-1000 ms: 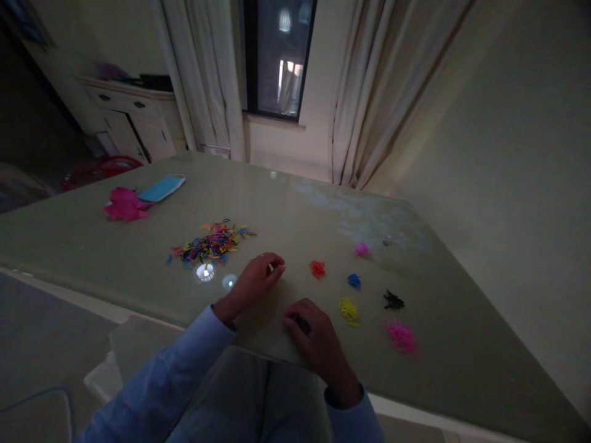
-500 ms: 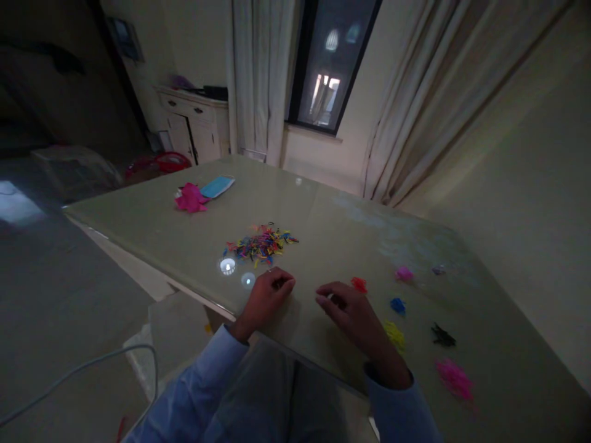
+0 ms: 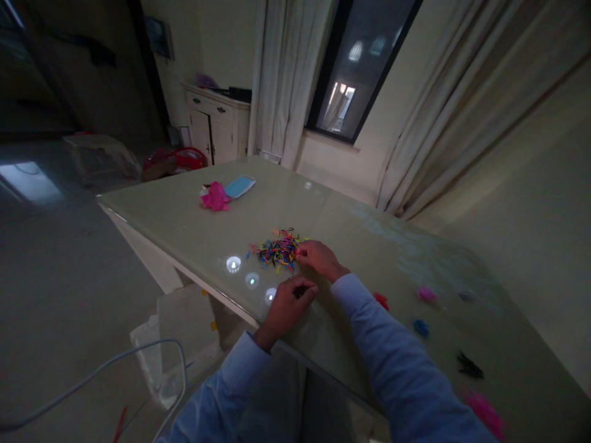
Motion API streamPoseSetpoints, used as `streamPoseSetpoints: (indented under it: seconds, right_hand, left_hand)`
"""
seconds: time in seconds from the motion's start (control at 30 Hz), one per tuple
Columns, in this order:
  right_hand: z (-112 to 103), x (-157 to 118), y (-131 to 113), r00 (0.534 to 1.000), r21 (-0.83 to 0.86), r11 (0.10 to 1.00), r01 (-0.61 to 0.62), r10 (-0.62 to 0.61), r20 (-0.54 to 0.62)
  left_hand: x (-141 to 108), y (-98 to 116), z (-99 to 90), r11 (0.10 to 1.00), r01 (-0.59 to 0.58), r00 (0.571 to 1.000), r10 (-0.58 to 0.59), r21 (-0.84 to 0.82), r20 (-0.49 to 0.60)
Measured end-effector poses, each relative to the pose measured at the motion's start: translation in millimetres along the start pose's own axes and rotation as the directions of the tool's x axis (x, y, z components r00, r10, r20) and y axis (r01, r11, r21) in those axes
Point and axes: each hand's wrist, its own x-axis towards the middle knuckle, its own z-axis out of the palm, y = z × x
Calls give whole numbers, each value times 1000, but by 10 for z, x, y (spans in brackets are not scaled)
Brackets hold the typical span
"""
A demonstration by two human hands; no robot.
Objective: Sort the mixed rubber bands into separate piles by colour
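Note:
A mixed pile of small, thin, multicoloured pieces (image 3: 278, 251) lies on the glossy table (image 3: 184, 231). My right hand (image 3: 319, 258) is at the pile's right edge, its fingers pinched together on something I cannot make out. Nearer the table's front edge, my left hand (image 3: 290, 304) has thumb and fingertips pressed together; what they hold, if anything, is too small to name. To the right are single-colour heaps: red (image 3: 381, 301), blue (image 3: 421, 327), pink (image 3: 426, 294), black (image 3: 470, 365) and a larger pink one (image 3: 484, 415).
A blue face mask (image 3: 239, 186) and crumpled pink material (image 3: 215, 197) lie on the table's far left part. A small greyish heap (image 3: 467, 296) is at the right. Below the table's left edge, a cable (image 3: 115, 357) loops past a pale box.
My right hand has moved left and forward to the mixed pile. The view has shifted, and my right sleeve now covers the place of the yellow heap.

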Motion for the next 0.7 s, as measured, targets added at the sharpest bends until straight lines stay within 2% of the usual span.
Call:
streamPoseSetpoints:
  seconds: [0.17, 0.3, 0.4, 0.47, 0.57, 0.63, 0.7]
  right_hand:
    - [30, 3, -3, 999, 42, 999, -8, 9, -31]
    - [-2, -79, 8, 994, 139, 990, -2, 17, -107]
    - [-20, -190, 23, 975, 269, 963, -17, 75, -211]
    - [-29, -294, 27, 949, 405, 914, -30, 153, -275]
    - [-67, -509, 2, 922, 659, 749, -69, 301, -245]
    - [-124, -705, -36, 912, 836, 542, -86, 381, -154]
    - [-205, -941, -82, 904, 961, 269, -59, 423, -63]
  left_hand:
    - [2, -9, -3, 1000, -8, 1000, 8, 6, 16]
    - [0, -2, -2, 1000, -3, 1000, 3, -12, 10]
    - [-2, 6, 1, 999, 2, 1000, -2, -35, 4]
    - [-2, 18, 1, 999, 6, 1000, -6, -38, 2]
    - [-2, 46, -5, 999, 18, 1000, -18, -34, 0]
    - [-1, 60, -9, 999, 21, 1000, -21, -36, -1]
    - [-1, 62, -13, 999, 20, 1000, -21, -41, 0]
